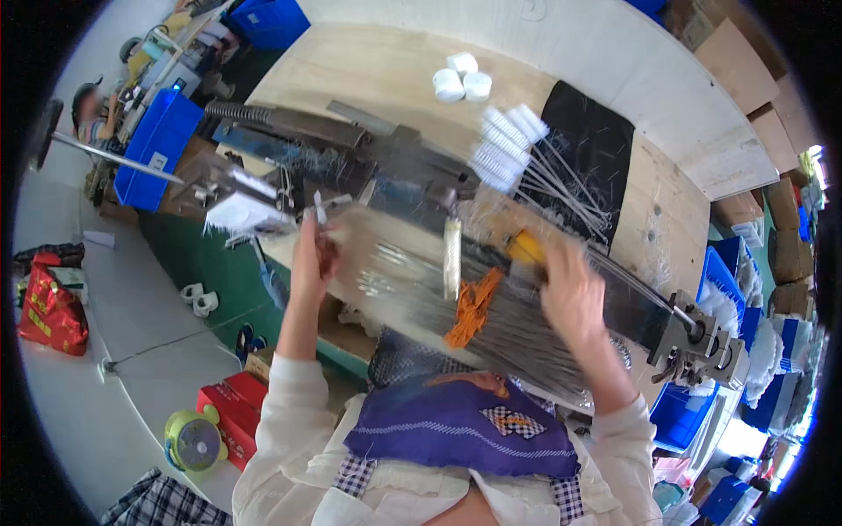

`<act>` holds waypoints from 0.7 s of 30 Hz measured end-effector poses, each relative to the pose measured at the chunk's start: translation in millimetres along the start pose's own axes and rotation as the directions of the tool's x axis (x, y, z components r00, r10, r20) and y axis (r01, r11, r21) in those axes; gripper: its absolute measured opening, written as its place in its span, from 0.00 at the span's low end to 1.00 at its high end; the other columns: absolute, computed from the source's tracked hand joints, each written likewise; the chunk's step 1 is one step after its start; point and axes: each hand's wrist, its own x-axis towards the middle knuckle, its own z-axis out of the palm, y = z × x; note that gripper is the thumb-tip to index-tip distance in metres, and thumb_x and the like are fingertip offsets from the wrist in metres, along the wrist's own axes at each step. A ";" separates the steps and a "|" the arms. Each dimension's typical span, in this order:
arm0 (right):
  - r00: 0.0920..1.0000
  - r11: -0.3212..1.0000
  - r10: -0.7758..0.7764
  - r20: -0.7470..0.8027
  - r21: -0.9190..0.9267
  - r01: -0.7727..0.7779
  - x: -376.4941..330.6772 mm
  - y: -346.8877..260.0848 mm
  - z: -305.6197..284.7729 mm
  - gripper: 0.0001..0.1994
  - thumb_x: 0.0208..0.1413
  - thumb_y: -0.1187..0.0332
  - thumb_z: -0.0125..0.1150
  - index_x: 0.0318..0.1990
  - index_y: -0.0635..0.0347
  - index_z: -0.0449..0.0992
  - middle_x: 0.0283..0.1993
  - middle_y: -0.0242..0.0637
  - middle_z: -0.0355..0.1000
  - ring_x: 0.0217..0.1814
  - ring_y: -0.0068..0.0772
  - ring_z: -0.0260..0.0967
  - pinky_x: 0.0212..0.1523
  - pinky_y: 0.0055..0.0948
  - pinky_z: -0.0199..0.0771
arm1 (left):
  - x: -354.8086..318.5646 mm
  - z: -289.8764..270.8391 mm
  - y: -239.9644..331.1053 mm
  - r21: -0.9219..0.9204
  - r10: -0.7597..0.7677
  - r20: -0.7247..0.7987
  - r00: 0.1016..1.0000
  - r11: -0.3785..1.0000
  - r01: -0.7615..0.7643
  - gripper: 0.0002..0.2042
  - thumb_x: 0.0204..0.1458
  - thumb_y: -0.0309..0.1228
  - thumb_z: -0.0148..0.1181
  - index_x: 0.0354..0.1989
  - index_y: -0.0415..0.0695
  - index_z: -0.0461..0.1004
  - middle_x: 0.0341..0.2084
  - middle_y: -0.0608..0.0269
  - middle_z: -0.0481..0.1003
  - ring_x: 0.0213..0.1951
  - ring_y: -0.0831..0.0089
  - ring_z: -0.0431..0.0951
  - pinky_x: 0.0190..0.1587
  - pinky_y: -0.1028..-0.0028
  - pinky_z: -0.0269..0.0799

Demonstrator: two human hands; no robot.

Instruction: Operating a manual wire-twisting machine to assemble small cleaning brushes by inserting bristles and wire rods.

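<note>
My left hand (317, 256) is raised beside the machine's left end, its fingers closed around something too blurred to name. A small pale piece (319, 209) shows at its fingertips, close to a white bristle tuft (239, 216) on the machine. Over the right side of the bench, my right hand (574, 294) is bent downward and smeared by motion. Its fingertips are right by a yellow block-like thing (526, 247); whether they grip it is unclear. Between my hands lie many thin grey metal wires (517, 337), a bundle of orange strips (474, 307) and a lever with a pale wrapped handle (452, 259).
The long metal machine (412, 171) crosses the wooden bench (368, 66), a rod (636, 285) running to its right end. Beyond it, white brushes with wire stems (509, 149) rest near a black cloth (592, 140). White rolls (460, 79) stand farther back. Blue bins (158, 145) flank the bench.
</note>
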 end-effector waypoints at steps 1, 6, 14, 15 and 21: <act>0.993 0.994 0.106 0.055 -0.029 -0.105 8.1 6.2 2.9 0.10 0.50 0.72 0.58 0.40 0.58 0.70 0.40 0.38 0.69 0.33 0.41 0.74 0.26 0.35 0.77 | 2.2 -2.8 6.9 0.005 -0.003 -0.004 1.000 1.000 0.003 0.27 0.62 0.55 0.40 0.36 0.42 0.74 0.14 0.71 0.66 0.11 0.84 0.59 0.12 0.81 0.45; 0.986 0.964 0.125 0.114 0.219 -0.147 9.3 39.3 5.8 0.09 0.47 0.72 0.61 0.36 0.60 0.69 0.35 0.41 0.68 0.35 0.50 0.71 0.32 0.42 0.72 | 21.3 -2.2 2.0 -0.225 0.042 0.114 0.993 0.974 -0.016 0.14 0.63 0.42 0.49 0.35 0.43 0.71 0.15 0.72 0.62 0.11 0.84 0.53 0.13 0.80 0.42; 0.896 0.827 0.444 -0.009 0.389 -0.406 -78.1 52.6 -95.9 0.12 0.42 0.78 0.63 0.37 0.63 0.72 0.31 0.44 0.72 0.31 0.45 0.74 0.33 0.30 0.72 | -88.1 99.5 10.7 -0.138 0.501 0.474 0.724 0.854 -0.501 0.18 0.67 0.39 0.40 0.23 0.47 0.62 0.15 0.75 0.59 0.17 0.87 0.55 0.17 0.81 0.49; 0.858 0.808 0.508 -0.077 0.387 -0.444 -74.0 53.8 -108.8 0.08 0.49 0.77 0.62 0.37 0.64 0.72 0.29 0.43 0.72 0.28 0.39 0.73 0.32 0.28 0.71 | -105.4 135.0 27.0 -0.232 0.395 0.747 0.534 0.909 -0.348 0.18 0.67 0.39 0.41 0.24 0.46 0.63 0.16 0.75 0.59 0.17 0.86 0.55 0.18 0.81 0.50; 0.729 0.739 0.638 -0.247 0.463 -0.490 -40.6 63.3 -117.7 0.07 0.59 0.70 0.60 0.37 0.64 0.73 0.25 0.41 0.72 0.24 0.26 0.69 0.29 0.25 0.69 | -130.7 287.3 -2.1 0.319 -0.378 0.920 0.103 0.876 0.361 0.15 0.65 0.42 0.43 0.29 0.46 0.65 0.13 0.76 0.54 0.13 0.83 0.50 0.14 0.79 0.43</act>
